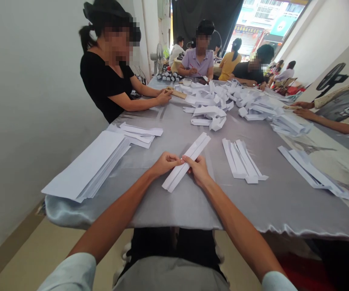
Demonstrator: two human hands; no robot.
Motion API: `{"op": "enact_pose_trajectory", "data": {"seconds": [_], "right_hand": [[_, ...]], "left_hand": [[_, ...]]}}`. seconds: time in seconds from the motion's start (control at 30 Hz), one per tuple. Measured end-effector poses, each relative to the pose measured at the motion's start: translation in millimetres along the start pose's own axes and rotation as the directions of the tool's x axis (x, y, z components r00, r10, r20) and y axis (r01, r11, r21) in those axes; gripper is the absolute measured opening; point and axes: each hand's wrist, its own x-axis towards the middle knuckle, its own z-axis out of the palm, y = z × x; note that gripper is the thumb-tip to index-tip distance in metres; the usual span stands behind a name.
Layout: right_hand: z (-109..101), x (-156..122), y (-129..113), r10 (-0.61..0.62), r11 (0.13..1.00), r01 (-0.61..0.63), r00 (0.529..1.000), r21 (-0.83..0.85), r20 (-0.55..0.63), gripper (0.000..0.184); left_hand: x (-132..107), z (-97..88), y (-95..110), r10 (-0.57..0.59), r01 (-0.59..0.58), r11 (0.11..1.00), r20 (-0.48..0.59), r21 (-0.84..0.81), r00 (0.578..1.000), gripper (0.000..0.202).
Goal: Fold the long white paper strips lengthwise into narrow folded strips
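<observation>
White folded paper strip (177,176): light, creases easily, hold at mid. L hand (165,164), R hand (198,169) both pinch it, fingers curled

Counted at the table (174,214), one in all: one left hand (165,163) and one right hand (197,169), both on one folded paper strip (176,178). One stack of flat paper (85,165). Three small piles of folded strips (241,159). One long heap of paper loops (213,97). One wooden ruler (176,93). One small bowl (187,82). Four co-workers (104,81) seated around the table. Two electric fans (332,76) in the room.
</observation>
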Motion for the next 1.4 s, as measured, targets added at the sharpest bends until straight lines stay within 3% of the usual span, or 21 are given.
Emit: {"op": "enact_pose_trajectory", "data": {"seconds": [0.47,0.63,0.8,1.17,1.4], "right_hand": [[-15,16,-5,-0.038,0.999,0.033,0.979,-0.031,-0.202,0.033],[-21,21,-9,-0.048,0.999,0.041,0.974,-0.035,-0.221,0.035],[-29,28,-9,-0.090,0.996,0.080,0.944,-0.043,-0.319,0.035],[-51,43,-11,-0.048,0.993,0.090,0.905,0.080,-0.423,0.035],[-65,50,-13,-0.083,0.984,0.147,0.872,0.097,-0.483,0.035]], "left_hand": [[3,8.4,-6,-0.050,0.050,0.999,0.002,-0.009,0.999,0.040],[3,9.7,-6,-0.022,0.022,0.999,0.010,0.031,1.000,0.041],[4,10.9,-8,-0.020,0.016,0.998,0.057,0.064,0.998,0.042],[0,13.2,-5,-0.016,0.009,0.995,0.079,0.097,0.997,0.043],[-1,13.3,-3,-0.027,0.018,0.993,0.076,0.120,0.997,0.044]]}}
